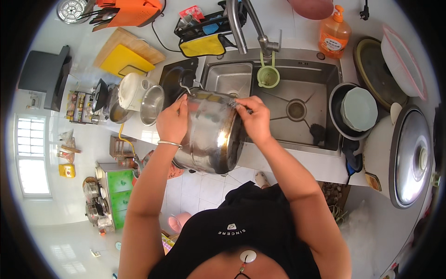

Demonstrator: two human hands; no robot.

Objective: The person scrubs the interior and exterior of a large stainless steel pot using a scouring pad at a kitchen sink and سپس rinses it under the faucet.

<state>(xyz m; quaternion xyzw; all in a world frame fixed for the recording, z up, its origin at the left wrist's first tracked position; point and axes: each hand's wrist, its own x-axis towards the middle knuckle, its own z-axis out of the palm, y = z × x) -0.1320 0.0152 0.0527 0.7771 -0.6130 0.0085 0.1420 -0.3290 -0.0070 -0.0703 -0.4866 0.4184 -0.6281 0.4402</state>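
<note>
A large steel pot (204, 132) lies tilted on its side in front of the sink, its scorched bottom turned to the right. My left hand (173, 120) grips it at the rim, near a bent metal handle (186, 88). The fingers of my right hand (255, 120) are closed around a steel wool scrubber (233, 104), pressed against the pot's upper side close to the browned bottom edge. Most of the scrubber is hidden under my fingers. The pot's inside cannot be seen.
Behind the pot is a two-basin steel sink (297, 74) with a faucet (267, 44) and a green strainer cup (268, 76). Stacked bowls (357, 109) and a big lidded pot (381, 153) stand right. A steel bowl (152, 106) and white cooker (132, 90) sit left.
</note>
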